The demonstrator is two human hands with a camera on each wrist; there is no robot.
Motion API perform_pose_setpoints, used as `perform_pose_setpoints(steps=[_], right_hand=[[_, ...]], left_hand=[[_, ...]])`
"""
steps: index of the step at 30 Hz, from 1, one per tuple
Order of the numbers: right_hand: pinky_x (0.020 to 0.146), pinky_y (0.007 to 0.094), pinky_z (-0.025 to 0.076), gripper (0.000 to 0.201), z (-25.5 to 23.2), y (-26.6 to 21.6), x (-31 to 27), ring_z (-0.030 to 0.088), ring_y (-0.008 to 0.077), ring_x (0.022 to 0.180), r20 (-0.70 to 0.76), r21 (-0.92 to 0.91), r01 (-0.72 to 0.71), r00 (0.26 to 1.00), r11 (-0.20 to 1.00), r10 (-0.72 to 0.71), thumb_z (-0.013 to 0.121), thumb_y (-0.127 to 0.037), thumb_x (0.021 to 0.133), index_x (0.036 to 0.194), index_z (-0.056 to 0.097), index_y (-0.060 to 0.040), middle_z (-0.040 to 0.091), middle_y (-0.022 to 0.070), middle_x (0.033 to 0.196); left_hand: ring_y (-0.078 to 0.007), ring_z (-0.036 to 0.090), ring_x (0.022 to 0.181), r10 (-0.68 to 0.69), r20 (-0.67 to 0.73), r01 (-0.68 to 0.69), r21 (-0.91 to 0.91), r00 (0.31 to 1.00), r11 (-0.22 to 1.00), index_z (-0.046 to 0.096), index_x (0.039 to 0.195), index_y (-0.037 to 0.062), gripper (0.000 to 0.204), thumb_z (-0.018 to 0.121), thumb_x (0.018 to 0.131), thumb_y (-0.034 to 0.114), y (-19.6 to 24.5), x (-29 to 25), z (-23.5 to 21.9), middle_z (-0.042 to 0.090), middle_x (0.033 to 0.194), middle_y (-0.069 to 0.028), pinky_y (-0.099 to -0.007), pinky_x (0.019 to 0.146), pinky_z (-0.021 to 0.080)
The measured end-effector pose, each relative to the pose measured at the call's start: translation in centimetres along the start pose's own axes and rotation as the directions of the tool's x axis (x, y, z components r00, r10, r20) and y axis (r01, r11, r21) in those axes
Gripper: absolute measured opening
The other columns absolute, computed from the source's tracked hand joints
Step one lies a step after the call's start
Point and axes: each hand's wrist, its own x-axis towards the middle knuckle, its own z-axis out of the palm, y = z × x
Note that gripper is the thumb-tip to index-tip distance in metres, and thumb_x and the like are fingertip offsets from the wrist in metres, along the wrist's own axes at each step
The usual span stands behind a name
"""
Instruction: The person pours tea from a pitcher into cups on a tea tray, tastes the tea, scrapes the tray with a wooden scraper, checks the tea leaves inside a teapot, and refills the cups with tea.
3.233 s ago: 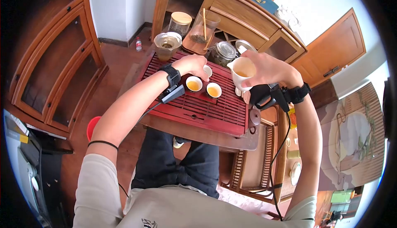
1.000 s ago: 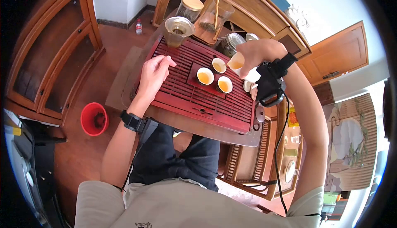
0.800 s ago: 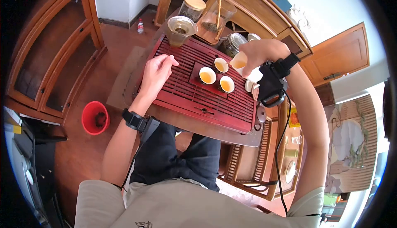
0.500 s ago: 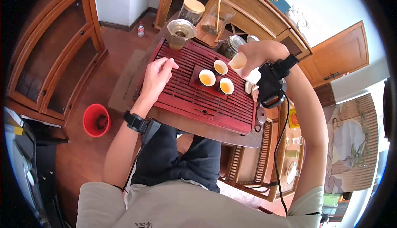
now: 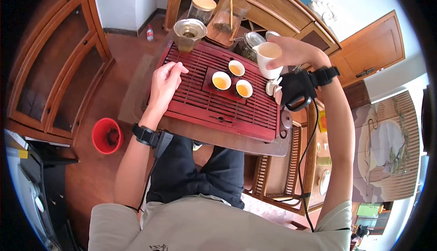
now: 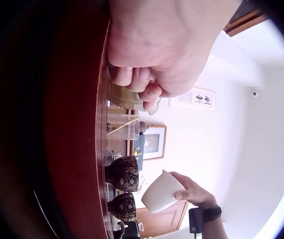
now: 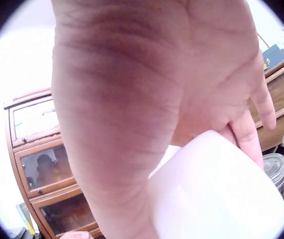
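White pitcher (image 5: 269, 66) is up in the person's right hand (image 5: 291, 53), off the tray (image 5: 182, 105) and leaning a bit toward the cups, with some yellowish tea showing inside. That hand has its thumb on the near side and its fingers round the far side, so it's a proper grip on the body, though the wrist shot shows a couple of fingers spread apart.

Just left of that hand, lower down, are three teacups (image 5: 221, 81) in a little triangle, all with amber tea in them. Side-on they've got a dark pattern outside. The pitcher isn't touching any of them.

Left hand (image 5: 166, 84) is over the left side of the slatted red tray, fingers folded in toward the palm and thumb lying against them, pinching nothing I can see. Can't really tell if it's touching the slats. The cups are off to its right, and the glass vessel with a strainer (image 5: 190, 30) is past its fingertips.

Beyond the right hand there's a clip-top jar (image 5: 249, 43), and nearer the person than that hand, a small brown teapot (image 5: 286, 120) by the tray's edge.
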Motion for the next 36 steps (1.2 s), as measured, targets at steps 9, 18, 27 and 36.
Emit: perform_pose_setpoints(steps=[9, 18, 27, 36], right_hand=[[0.093, 0.0356, 0.048, 0.079, 7.3, 6.8, 0.8, 0.064, 0.0275, 0.106, -0.586, 0.317, 0.020, 0.791, 0.948, 0.179, 0.080, -0.044, 0.072, 0.125, 0.051, 0.0066, 0.066, 0.0206, 0.111], [0.097, 0.0389, 0.047, 0.100, 12.6, 6.0, 3.6, 0.060, 0.0372, 0.113, -0.538, 0.488, -0.032, 0.776, 0.872, 0.330, 0.078, -0.056, 0.069, 0.131, 0.041, 0.0138, 0.059, 0.0349, 0.117], [0.097, 0.0417, 0.046, 0.101, 13.4, 6.4, 3.8, 0.058, 0.0418, 0.114, -0.517, 0.436, -0.086, 0.791, 0.896, 0.328, 0.074, -0.062, 0.072, 0.131, 0.038, 0.0130, 0.057, 0.0365, 0.118], [0.105, 0.0438, 0.040, 0.102, 12.1, 5.9, 2.2, 0.048, 0.0428, 0.127, -0.710, 0.349, 0.092, 0.676, 0.933, 0.199, 0.073, -0.058, 0.077, 0.140, 0.030, 0.0104, 0.049, 0.0372, 0.129]], left_hand=[[-0.0012, 0.034, 0.051, 0.035, 0.037, -0.036, 0.018, 0.999, 0.999, 0.066, 0.088, 0.0036, 0.029, 0.050, 0.102, 0.024, -0.6, 0.2, -0.3, 0.040, 0.056, 0.0071, -0.0204, 0.047, 0.025], [-0.0009, 0.034, 0.051, 0.011, 0.024, -0.011, 0.015, 1.000, 1.000, 0.066, 0.088, 0.0040, 0.029, 0.050, 0.102, 0.024, -0.6, 0.1, -0.2, 0.039, 0.056, 0.0074, -0.0198, 0.047, 0.025], [-0.0017, 0.034, 0.051, 0.013, 0.017, -0.014, 0.051, 1.000, 0.999, 0.066, 0.086, 0.0031, 0.030, 0.051, 0.101, 0.024, -0.6, 0.0, -0.1, 0.039, 0.056, 0.0069, -0.0212, 0.047, 0.026], [-0.0012, 0.034, 0.052, 0.042, 0.034, -0.043, 0.035, 0.999, 0.998, 0.065, 0.087, 0.0045, 0.029, 0.051, 0.102, 0.025, -0.5, 0.0, -0.1, 0.039, 0.057, 0.0074, -0.0202, 0.047, 0.025]])
